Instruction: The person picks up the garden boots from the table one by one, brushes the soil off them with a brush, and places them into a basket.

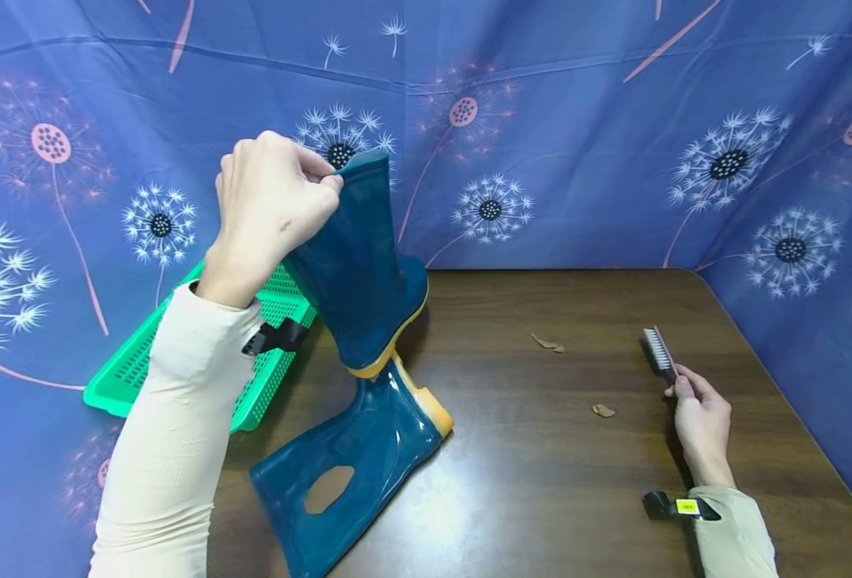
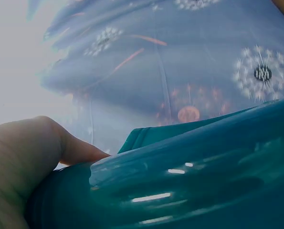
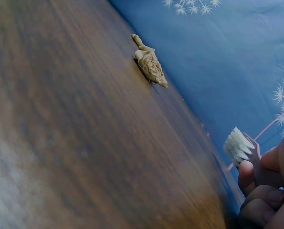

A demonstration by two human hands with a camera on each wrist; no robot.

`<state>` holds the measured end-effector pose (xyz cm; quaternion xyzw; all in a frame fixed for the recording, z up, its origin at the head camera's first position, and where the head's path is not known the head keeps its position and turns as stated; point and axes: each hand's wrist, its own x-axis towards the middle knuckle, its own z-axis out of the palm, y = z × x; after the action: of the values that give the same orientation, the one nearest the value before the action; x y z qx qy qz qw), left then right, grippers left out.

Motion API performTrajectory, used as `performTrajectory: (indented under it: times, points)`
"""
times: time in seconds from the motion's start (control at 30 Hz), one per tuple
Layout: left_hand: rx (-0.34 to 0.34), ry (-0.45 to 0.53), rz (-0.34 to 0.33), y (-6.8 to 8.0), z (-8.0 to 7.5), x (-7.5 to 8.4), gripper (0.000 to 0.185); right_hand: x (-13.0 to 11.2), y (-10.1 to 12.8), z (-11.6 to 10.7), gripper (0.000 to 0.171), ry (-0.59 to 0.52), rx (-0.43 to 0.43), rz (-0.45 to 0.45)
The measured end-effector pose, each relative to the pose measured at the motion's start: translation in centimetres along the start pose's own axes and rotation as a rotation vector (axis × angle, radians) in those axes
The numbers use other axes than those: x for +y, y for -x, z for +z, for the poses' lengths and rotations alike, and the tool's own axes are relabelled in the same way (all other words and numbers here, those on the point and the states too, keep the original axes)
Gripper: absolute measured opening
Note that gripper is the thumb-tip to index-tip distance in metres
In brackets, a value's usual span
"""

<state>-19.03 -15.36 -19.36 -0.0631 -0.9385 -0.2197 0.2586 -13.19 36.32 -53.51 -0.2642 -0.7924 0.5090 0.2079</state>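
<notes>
Curtain (image 1: 584, 160): blue cloth with dandelion print, hung behind and to both sides of the table.
Table (image 1: 541, 482): dark wood, glossy near the front.
Lying boot (image 1: 353, 474): teal with a yellow sole, on its side at the front left of the table, a brown patch of dirt on its shaft.
Raised boot (image 1: 360, 273): same teal and yellow, held up by its top edge, its heel touching the lying boot's sole.
Basket (image 1: 201, 361): green mesh, tilted against the curtain behind the left arm.
Left hand (image 1: 270, 201): fingers curled over the raised boot's rim, thumb pinching it from the near side; the left wrist view shows the thumb pressed on the glossy shaft.
Right hand (image 1: 700, 421): low at the table's right, fingers wrapped round the brush handle.
Brush (image 1: 660, 353): bristles pointing away from the person, just off the table.
Dirt bits (image 1: 547, 343): two small brown crumbs on the wood between boots and brush.
</notes>
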Motion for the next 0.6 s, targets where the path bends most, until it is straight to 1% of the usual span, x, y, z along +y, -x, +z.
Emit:
performTrajectory:
  times: [0.13, 0.3, 0.6]
  points:
    - [0.029, -0.029, -0.026, 0.0, -1.2, -1.7, 0.03, 0.1, 0.1, -0.1, 0.046, 0.008, 0.007, 0.002]
    - [0.049, -0.066, -0.071, -0.1, -3.0, -3.8, 0.033, 0.2, 0.0, -0.1, 0.047, 0.018, 0.004, -0.014]
    - [0.055, -0.114, -0.146, -0.8, -5.6, -8.0, 0.036, 0.2, 0.0, -0.2, 0.048, 0.039, -0.011, -0.005]
